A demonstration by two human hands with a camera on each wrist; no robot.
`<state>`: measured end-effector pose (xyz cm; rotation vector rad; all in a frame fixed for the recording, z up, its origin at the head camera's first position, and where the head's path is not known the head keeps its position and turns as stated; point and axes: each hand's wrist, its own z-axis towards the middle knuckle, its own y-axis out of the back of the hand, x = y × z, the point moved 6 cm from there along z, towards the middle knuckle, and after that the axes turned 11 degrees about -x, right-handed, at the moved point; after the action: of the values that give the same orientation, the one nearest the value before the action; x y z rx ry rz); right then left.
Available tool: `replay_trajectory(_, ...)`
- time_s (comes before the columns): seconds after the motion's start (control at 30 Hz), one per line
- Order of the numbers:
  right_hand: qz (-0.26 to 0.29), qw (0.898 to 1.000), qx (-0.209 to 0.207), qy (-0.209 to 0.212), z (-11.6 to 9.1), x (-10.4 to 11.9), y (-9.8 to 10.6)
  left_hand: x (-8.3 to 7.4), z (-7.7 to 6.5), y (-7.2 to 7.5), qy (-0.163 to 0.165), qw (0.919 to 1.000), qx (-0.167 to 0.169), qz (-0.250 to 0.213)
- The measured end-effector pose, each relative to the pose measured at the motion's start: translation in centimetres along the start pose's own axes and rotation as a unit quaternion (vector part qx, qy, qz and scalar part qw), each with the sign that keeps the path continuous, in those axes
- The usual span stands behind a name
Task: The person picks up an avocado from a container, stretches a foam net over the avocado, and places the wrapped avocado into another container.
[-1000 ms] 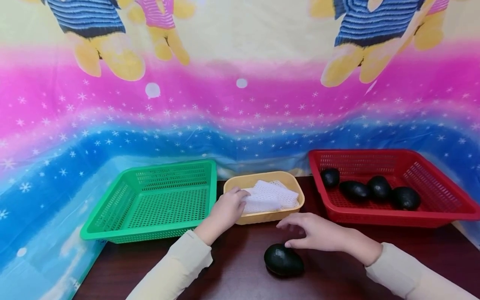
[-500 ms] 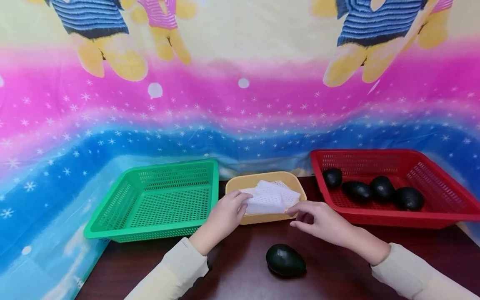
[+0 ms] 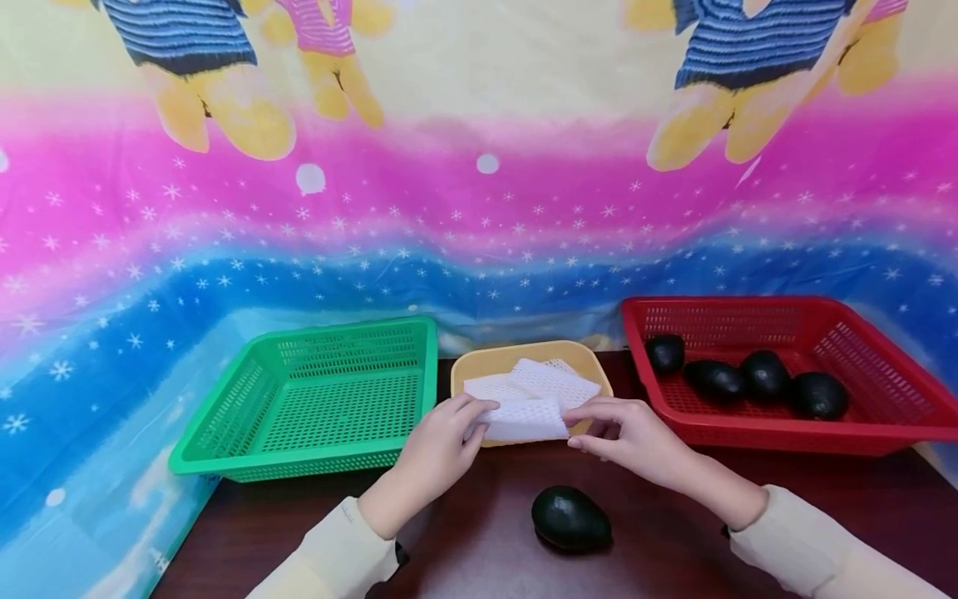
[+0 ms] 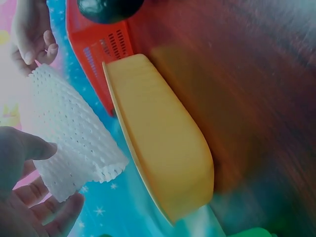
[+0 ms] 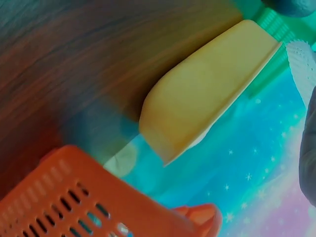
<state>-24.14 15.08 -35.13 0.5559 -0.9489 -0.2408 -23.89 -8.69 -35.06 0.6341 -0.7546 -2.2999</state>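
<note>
My left hand [image 3: 437, 441] pinches one end of a white foam net sleeve [image 3: 527, 420], thumb on one side and fingers on the other. At the sleeve's opposite end, my right hand [image 3: 636, 437] grips the edge with its fingertips. The sleeve is flat and held just above the front rim of a yellow tub [image 3: 467, 363]. More white foam nets [image 3: 557, 381] lie inside the tub. A dark green avocado [image 3: 571, 517] rests on the table in front of the hands. The right wrist view shows only a sliver of the sleeve [image 5: 302, 66].
To the left stands a green basket [image 3: 299, 460] with nothing inside it. On the right, a red basket [image 3: 786, 434] holds several dark avocados [image 3: 763, 376]. Both flank the tub on the dark wooden table [image 3: 479, 541]. A patterned cloth [image 3: 479, 208] hangs behind.
The left hand has lifted a foam net from the tub and drawn it toward the front. My right hand has left the avocado and come to the net's right end.
</note>
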Motion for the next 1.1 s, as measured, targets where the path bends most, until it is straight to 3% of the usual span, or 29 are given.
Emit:
replay_trajectory(0.1,0.045,0.998,0.02,-0.029,0.0,0.1,-0.7,-0.5,-0.4,0.4,-0.009,0.9999,-0.006,-0.004)
replay_trajectory(0.2,0.081,0.996,0.027,-0.021,-0.1,0.6,-1.4,-1.0,-0.8,0.7,-0.02,0.9997,-0.012,-0.007)
replay_trajectory(0.3,0.08,0.996,0.022,0.02,0.0,1.0,-1.9,-1.3,-1.1,0.7,-0.024,0.9997,-0.003,-0.005)
replay_trajectory(0.47,0.016,0.996,0.001,0.093,0.1,1.2,-1.9,-1.7,-1.4,0.6,-0.004,0.999,0.036,-0.024)
replay_trajectory(0.63,-0.008,0.99,0.013,0.143,-0.1,1.6,-2.3,-1.9,-1.3,0.4,0.019,0.9951,0.06,-0.076)
replay_trajectory(0.77,-0.007,0.982,0.04,0.183,-0.5,2.3,-3.0,-2.0,-1.1,-0.1,0.034,0.9868,0.083,-0.135)
replay_trajectory(0.93,-0.007,0.972,0.054,0.229,-0.8,3.1,-3.6,-2.8,-1.1,-0.6,-0.013,0.9788,0.107,-0.174)
replay_trajectory(1.1,-0.009,0.969,0.055,0.239,-0.9,3.3,-3.7,-3.5,-1.1,-0.8,-0.076,0.9717,0.124,-0.187)
